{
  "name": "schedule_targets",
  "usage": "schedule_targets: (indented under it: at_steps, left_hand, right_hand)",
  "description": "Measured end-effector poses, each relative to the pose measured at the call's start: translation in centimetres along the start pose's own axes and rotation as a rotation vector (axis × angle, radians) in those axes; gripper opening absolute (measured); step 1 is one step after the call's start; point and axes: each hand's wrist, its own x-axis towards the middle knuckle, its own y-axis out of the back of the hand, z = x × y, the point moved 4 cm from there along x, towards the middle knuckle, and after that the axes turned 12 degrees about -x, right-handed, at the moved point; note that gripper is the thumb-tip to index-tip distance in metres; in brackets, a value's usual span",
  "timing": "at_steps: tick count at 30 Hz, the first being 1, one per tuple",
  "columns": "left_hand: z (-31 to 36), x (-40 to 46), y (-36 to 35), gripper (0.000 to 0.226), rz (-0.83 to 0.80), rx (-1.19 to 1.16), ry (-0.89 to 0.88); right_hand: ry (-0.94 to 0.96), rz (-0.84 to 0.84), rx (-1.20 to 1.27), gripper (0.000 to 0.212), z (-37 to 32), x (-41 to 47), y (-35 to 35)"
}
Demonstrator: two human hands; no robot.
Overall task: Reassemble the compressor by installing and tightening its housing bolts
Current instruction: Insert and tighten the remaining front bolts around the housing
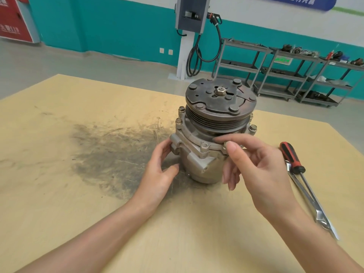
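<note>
A compressor (208, 134) stands upright on a wooden tabletop (59, 174), pulley end up, between the person's two hands. The left hand (160, 170) cups the lower housing from the left, with the fingers against a cast lug and the thumb touching the body near its base; the fingers are lightly curved round the casting. The right hand (254, 164) is at the front right of the flange, where thumb and forefinger pinch the head of a housing bolt (225, 145); its other fingers hang loosely curled below. Further bolt heads stand proud round the flange: two beyond the left hand (179, 116) and one beyond the right hand (252, 128). A dark, grimy smear (110, 154) marks the tabletop to the left of the left hand. To the right of the right hand lie a red-and-black-handled screwdriver (291, 158) and, crossing beneath its shaft, a metal wrench (315, 205), both apart from the compressor.
</note>
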Motion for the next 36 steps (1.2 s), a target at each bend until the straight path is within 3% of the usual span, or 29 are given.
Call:
schedule_targets:
  at_steps: [12,18,31,36]
  left_hand:
    - [0.23,-0.08,-0.08,0.06,-0.009,-0.013,0.007]
    - [0.26,-0.02,-0.13,0.061,-0.012,-0.012,0.006]
    - [0.05,0.12,-0.11,0.061,-0.006,-0.024,-0.018]
    - [0.11,0.08,-0.13,0.063,0.007,-0.015,-0.009]
  right_hand:
    - [-0.084,0.021,0.151,0.014,0.44,0.22,-0.28]
    - [-0.069,-0.063,0.242,0.02,0.58,0.24,-0.2]
    - [-0.015,-0.148,0.176,0.016,0.77,0.78,0.32]
    - [-0.026,-0.126,0.158,0.024,0.81,0.69,0.26]
